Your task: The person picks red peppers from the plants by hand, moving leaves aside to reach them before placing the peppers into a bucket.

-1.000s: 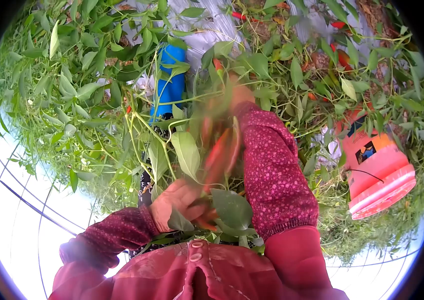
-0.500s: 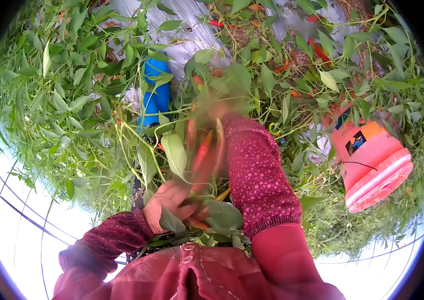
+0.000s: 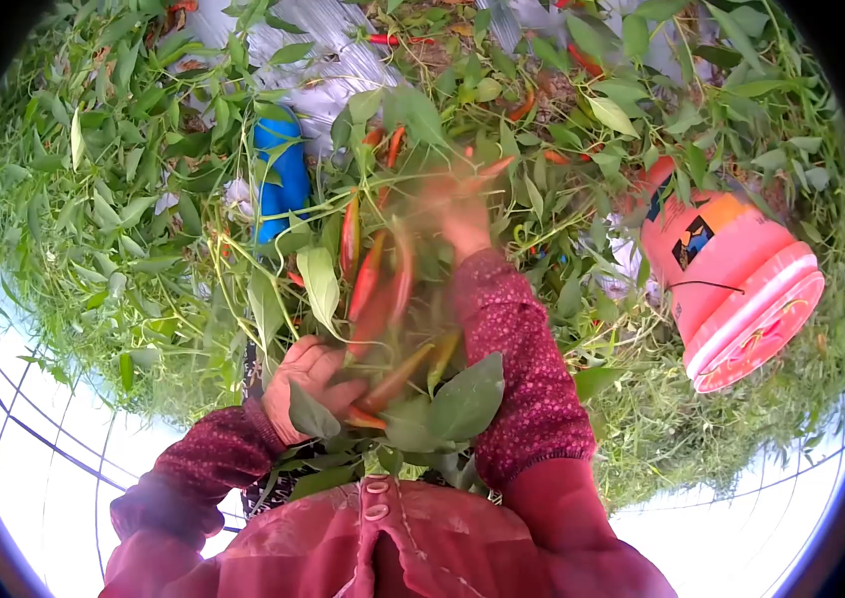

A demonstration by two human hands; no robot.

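Note:
My left hand (image 3: 309, 387) is low in the plant, its fingers curled round chili peppers. An orange-red chili pepper (image 3: 364, 419) pokes out below its fingertips, and a leaf hides part of the palm. Higher up, my right hand (image 3: 464, 221) is smeared by motion. A red chili pepper (image 3: 492, 171) juts from its blurred fingers. Between the hands, a long red chili pepper (image 3: 366, 279) and others hang on the stems. A yellowish-brown chili pepper (image 3: 397, 379) hangs to the right of my left hand.
A pink bucket (image 3: 716, 274) lies tilted among plants on the right. A blue boot-like object (image 3: 283, 179) is at left of centre. Silvery plastic sheeting (image 3: 318, 65) covers ground behind. Dense leafy plants (image 3: 93, 259) crowd both sides.
My right hand has moved up and away from my body, with a red chili pepper now showing at its fingers. My left hand stays low among the peppers. The view has shifted slightly.

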